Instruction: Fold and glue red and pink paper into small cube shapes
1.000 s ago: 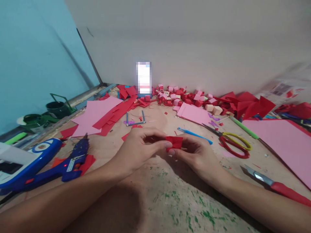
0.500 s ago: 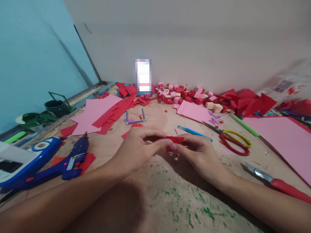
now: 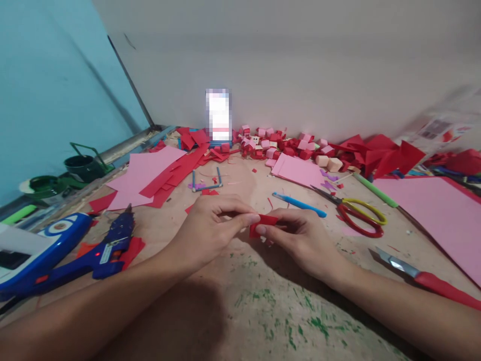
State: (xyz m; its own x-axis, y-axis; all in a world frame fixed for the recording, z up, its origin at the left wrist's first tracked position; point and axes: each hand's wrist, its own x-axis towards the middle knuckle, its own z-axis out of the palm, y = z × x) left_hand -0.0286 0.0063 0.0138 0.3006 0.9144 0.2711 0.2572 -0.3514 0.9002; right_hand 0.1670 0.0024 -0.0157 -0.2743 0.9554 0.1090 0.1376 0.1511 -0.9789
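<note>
A small folded piece of red paper (image 3: 268, 219) is pinched between my two hands, above the middle of the table. My left hand (image 3: 220, 220) grips its left edge, thumb on the near face. From the other side my right hand (image 3: 296, 230) holds it, thumb pressed against its lower part. Fingers cover much of the paper, so its full shape is hidden. Just beyond my right hand lies a blue pen (image 3: 299, 204). Scissors (image 3: 353, 213) with one red and one yellow handle rest farther right.
A blue glue gun (image 3: 112, 245) with a lit red light lies left. A red-handled knife (image 3: 424, 276) is at right. Pink sheets (image 3: 146, 170) and small paper cubes (image 3: 300, 145) sit toward the wall. A lit phone (image 3: 219, 115) stands at the back.
The red paper has turned between my fingers, showing a folded, narrower top face and a lower flap. My thumbs have shifted on it. The whole view has moved slightly.
</note>
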